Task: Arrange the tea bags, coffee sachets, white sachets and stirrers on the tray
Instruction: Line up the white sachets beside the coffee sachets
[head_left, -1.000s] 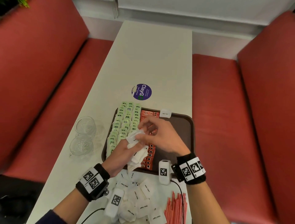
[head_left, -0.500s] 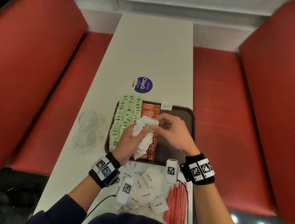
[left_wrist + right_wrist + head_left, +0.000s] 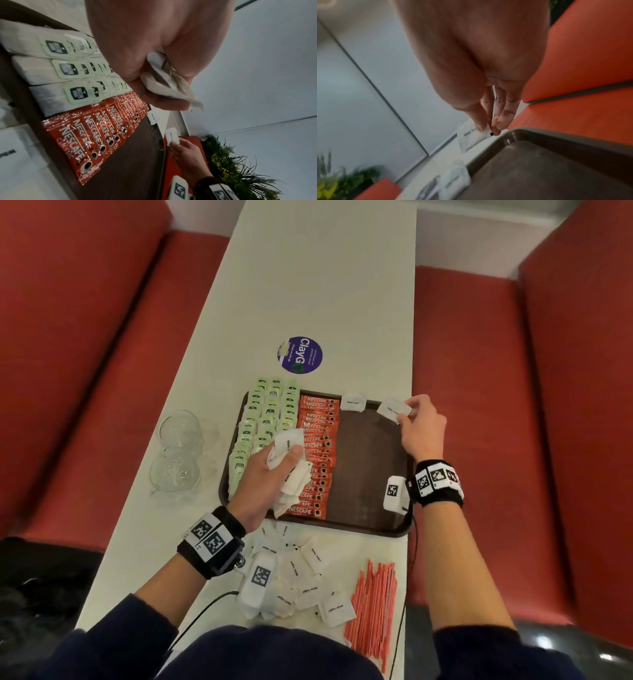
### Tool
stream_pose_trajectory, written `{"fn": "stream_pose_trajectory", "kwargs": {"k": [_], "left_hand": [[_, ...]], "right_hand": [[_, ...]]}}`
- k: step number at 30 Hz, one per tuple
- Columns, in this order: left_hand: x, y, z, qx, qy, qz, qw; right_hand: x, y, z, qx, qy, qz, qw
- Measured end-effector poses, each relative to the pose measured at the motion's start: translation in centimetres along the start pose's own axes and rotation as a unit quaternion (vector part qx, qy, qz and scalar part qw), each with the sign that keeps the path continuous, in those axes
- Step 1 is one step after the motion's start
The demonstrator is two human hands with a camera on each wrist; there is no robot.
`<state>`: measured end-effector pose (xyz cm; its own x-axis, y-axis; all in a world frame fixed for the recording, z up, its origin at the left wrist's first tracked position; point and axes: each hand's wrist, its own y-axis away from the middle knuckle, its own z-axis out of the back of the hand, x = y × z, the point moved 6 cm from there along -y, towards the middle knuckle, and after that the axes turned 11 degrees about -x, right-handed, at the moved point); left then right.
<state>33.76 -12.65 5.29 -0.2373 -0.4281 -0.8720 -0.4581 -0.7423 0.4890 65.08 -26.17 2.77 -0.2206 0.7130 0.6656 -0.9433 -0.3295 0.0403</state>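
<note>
A dark brown tray (image 3: 370, 474) holds rows of green tea bags (image 3: 267, 419) on its left and red coffee sachets (image 3: 317, 453) beside them. One white sachet (image 3: 354, 402) leans on the tray's far rim. My right hand (image 3: 409, 414) pinches another white sachet (image 3: 393, 408) just above the far right corner of the tray; the same sachet (image 3: 471, 136) shows in the right wrist view. My left hand (image 3: 274, 470) grips a bunch of white sachets (image 3: 291, 470) over the coffee rows. Loose white sachets (image 3: 301, 580) and red stirrers (image 3: 373, 607) lie on the table near me.
Two clear glass cups (image 3: 178, 453) stand on the table left of the tray. A round purple sticker (image 3: 300, 355) is on the white table (image 3: 308, 285) beyond the tray. Red bench seats (image 3: 479, 440) flank the table on both sides.
My right hand took one white sachet from the bunch in my left hand and carried it to the tray's far right corner. The left hand stayed over the coffee rows.
</note>
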Motion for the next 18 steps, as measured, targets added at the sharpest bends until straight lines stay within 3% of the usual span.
{"fn": "stream_pose_trajectory", "kwargs": {"k": [5,11,18], "left_hand": [[0.2,0.0,-0.1,0.004,-0.009,-0.001,1.0],[0.3,-0.2,0.1,0.008,-0.009,-0.001,1.0],[0.4,-0.3,0.3,0.016,-0.002,0.005,1.0]], "right_hand": [[0.2,-2.4,-3.2,0.026,0.072,0.023,0.997],[1.0,-2.8,-4.5,0.002,0.141,0.031,0.99],[0.3,-2.5,-5.3,-0.054,0.094,-0.008,0.994]]}}
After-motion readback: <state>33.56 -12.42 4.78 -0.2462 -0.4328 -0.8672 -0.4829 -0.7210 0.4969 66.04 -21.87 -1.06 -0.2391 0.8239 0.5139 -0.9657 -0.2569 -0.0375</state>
